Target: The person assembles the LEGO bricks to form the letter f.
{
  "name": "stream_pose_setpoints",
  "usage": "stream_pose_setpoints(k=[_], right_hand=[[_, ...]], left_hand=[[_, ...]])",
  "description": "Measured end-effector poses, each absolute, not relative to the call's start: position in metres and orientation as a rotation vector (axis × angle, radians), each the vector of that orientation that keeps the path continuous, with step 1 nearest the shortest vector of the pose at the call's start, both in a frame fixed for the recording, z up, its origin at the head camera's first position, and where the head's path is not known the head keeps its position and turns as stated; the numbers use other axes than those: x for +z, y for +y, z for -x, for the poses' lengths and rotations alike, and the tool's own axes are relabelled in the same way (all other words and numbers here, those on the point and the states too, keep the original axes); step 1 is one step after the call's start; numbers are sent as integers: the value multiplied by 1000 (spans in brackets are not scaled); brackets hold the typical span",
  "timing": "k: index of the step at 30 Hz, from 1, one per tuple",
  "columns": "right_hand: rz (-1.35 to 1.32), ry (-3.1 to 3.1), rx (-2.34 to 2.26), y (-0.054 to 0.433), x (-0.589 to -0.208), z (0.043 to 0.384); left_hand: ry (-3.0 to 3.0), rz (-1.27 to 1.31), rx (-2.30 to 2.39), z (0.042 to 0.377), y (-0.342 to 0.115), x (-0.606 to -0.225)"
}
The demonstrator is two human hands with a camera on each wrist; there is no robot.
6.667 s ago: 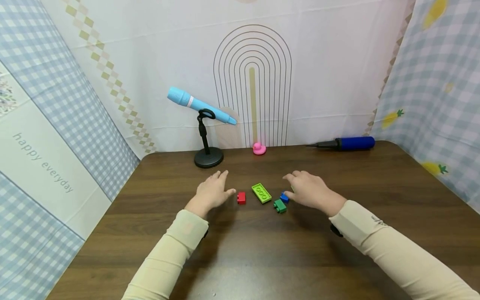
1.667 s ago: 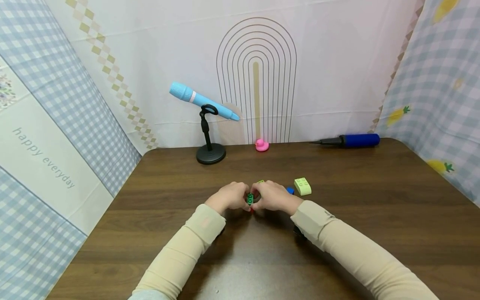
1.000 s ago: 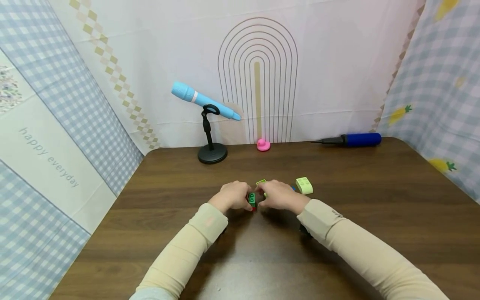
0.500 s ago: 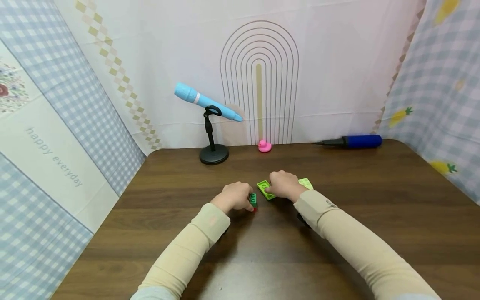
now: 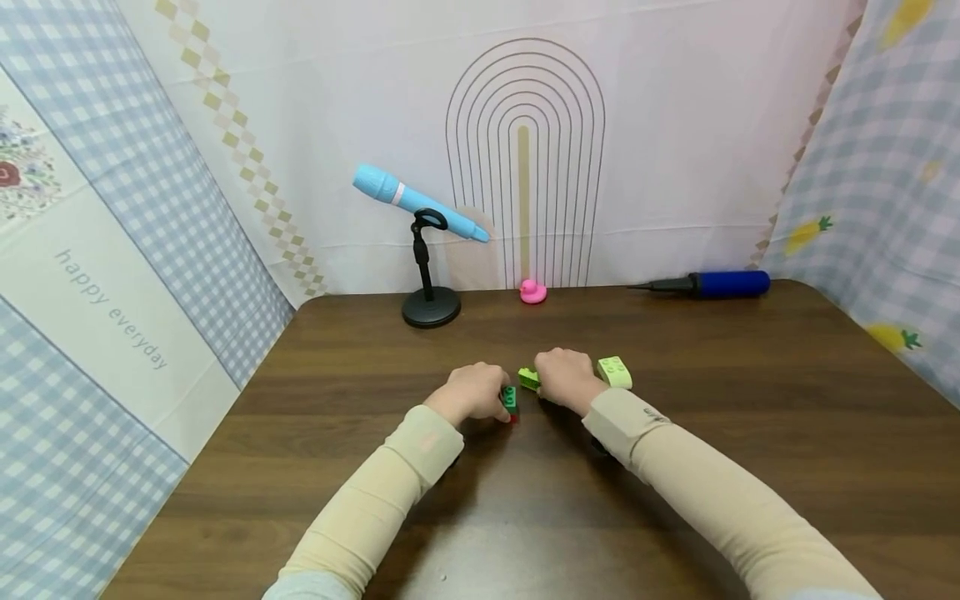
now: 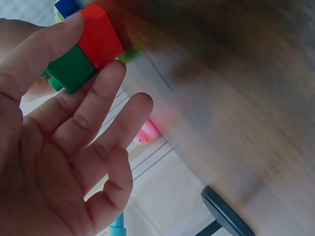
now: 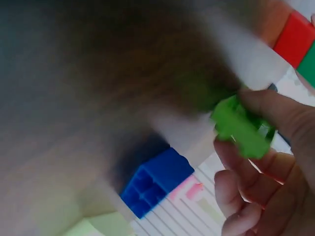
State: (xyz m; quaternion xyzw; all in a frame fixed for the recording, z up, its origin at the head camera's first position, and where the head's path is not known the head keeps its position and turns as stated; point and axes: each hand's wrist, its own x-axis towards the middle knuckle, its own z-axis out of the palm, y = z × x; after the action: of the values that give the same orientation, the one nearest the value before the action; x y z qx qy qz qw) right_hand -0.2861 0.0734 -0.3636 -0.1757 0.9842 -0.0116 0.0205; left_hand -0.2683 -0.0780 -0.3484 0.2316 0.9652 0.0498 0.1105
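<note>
My left hand (image 5: 476,390) pinches a green toy brick (image 6: 71,69) stacked on a red brick (image 6: 101,37), thumb on one side and fingertips on the other. The stack stands low over the table, studs of the green brick upward in the head view. Just to the right, my right hand (image 5: 566,379) holds a lime green building plate (image 7: 241,128) between thumb and fingers, tipped up from flat. A blue brick (image 7: 157,182) lies near the right fingers with its hollow underside showing; in the head view the right hand hides it.
A pale green curved brick (image 5: 615,372) sits right of the right hand. Along the back of the wooden table (image 5: 360,500) stand a blue toy microphone (image 5: 420,202) on a black stand (image 5: 431,307), a pink rubber duck (image 5: 533,292) and a blue hand pump (image 5: 727,284).
The green brick, first lying apart, now sits on the red one in my left hand. My right hand has left that stack, moved right and tipped up the lime plate, which lay flat.
</note>
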Motion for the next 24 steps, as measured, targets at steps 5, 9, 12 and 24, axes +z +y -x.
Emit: stream_pose_setpoints(k=[5, 9, 12, 24], right_hand=[[820, 3140, 228, 76, -362, 272], [940, 3101, 316, 79, -359, 263], [938, 3074, 250, 82, -356, 260], [815, 2923, -100, 95, -361, 269]], left_hand=[[2839, -674, 140, 269, -78, -348], [2837, -677, 144, 269, -78, -348], [2838, -670, 149, 269, -77, -348], [2842, -659, 138, 268, -76, -347]])
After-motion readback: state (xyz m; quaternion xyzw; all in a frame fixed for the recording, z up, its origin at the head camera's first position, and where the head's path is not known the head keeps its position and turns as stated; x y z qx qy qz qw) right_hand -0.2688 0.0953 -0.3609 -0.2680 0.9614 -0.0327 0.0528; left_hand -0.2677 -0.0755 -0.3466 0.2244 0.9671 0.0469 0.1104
